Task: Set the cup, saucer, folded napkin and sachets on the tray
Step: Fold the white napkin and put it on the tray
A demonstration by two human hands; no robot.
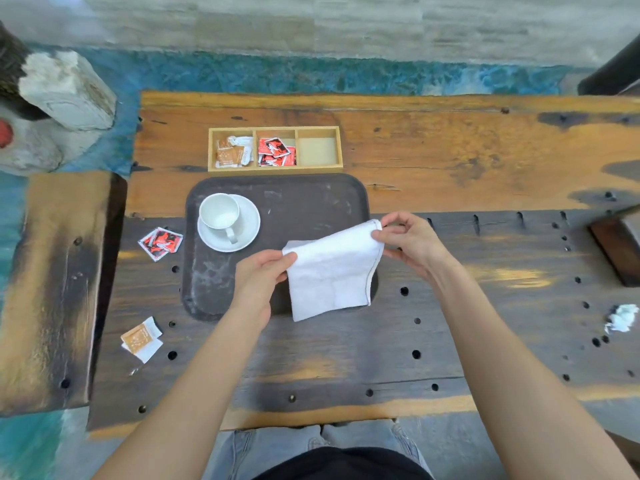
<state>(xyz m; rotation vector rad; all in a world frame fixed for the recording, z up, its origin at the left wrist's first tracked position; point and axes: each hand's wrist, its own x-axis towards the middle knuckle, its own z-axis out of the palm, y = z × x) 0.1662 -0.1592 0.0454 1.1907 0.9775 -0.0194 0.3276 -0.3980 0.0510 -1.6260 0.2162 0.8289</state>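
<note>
The white cloth napkin [332, 271] is being held in the air above the near right part of the dark rectangular tray [304, 206], so it is not yet set down. It is judged to be only partly folded — one more fold appears to be needed before placement.

The left hand [259, 271] is being kept closed on the napkin's near left corner, thumb over the fabric, with the forearm running up from the lower left. The right hand [405, 240] is pinching the far right corner between thumb and fingertips; the remaining fingers are being held loosely curled and the wrist is raised slightly higher than the left one. The cloth is hanging slack between the two grips.

On the dark wooden table [346, 358], left of the tray, the sachets are lying outside it: a brown and white sachet pair [141, 338] near the front and red and black sachets [160, 243] just beside the tray's left edge. Their transfer is judged to be outstanding.

Further back, the white ceramic cup [219, 211] is resting upright on the white round saucer [230, 225] in the tray's far left area — this step is complete.

Beyond the tray, a light wooden three-compartment box [275, 148] is holding more sachets in its left and middle compartments; the right compartment is holding nothing.
</note>
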